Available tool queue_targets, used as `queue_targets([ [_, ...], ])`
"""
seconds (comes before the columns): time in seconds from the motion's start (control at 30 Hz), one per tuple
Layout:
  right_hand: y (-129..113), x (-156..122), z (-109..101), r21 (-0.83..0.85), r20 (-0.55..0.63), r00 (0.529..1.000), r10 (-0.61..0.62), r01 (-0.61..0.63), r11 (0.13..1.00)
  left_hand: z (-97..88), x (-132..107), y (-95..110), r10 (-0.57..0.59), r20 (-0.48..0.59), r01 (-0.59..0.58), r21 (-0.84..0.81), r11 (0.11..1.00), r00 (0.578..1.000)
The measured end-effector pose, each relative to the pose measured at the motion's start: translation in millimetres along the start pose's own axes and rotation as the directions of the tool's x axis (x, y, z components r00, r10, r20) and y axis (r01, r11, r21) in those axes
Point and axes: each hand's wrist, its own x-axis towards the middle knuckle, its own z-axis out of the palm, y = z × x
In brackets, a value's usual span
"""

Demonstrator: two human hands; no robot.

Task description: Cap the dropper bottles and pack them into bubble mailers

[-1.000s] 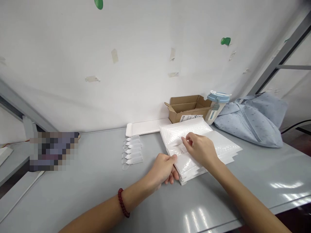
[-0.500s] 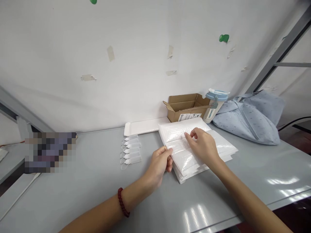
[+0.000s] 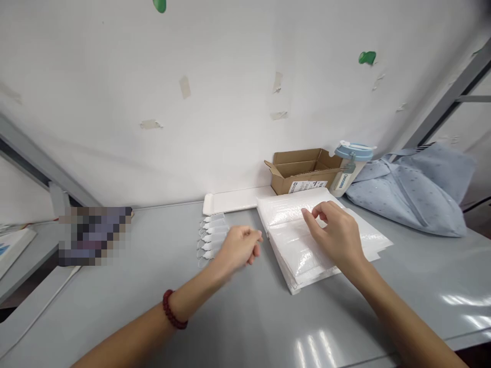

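Observation:
White bubble mailers (image 3: 286, 214) lie stacked on the grey table, their glossy sides up and edges uneven. My right hand (image 3: 339, 232) is over the stack with bent fingers; a small gap separates thumb and forefinger, and nothing shows between them. Left of the stack, apart from it, my left hand (image 3: 240, 248) has its fingers curled in and the thumb against them, with nothing visible in it. Beside that hand lies a row of several small white tags (image 3: 210, 230) with thin loops. My left forearm and hand partly cover the lowest ones.
Behind the mailers stand a flat white tray-like piece (image 3: 238, 199), an open cardboard box (image 3: 282, 184) and a cup with a blue lid (image 3: 345, 171). A light blue cloth bag (image 3: 414, 197) lies at the right. A blurred-out object (image 3: 92, 235) and a white cable (image 3: 38, 317) are at the left.
My left hand has let go of the mailers' left edge and moved left, towards the tags. My right hand stays over the stack. The view has shifted slightly left.

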Motion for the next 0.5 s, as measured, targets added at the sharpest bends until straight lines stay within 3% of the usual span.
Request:
queue_targets([
  [0.13,-2.4,-2.1,0.0,0.042,-0.007,0.999,-0.034,0.035,0.999,-36.2,29.3,4.1,0.232,-0.167,-0.153,0.386,0.910,0.958],
  [0.23,-2.8,-2.8,2.3,0.059,-0.009,0.998,-0.061,0.061,0.996,-56.3,58.1,1.2,0.331,-0.122,-0.191,0.612,0.767,0.936],
  [0.37,-2.1,-2.8,4.6,0.059,-0.011,0.996,-0.089,0.090,0.994,-63.9,85.4,-7.9,0.361,-0.040,-0.201,0.771,0.605,0.932],
  [0.5,-1.7,-3.1,5.5,0.056,0.004,0.996,-0.092,0.092,0.994,-61.3,94.2,-13.9,0.378,-0.025,-0.184,0.843,0.505,0.925],
])
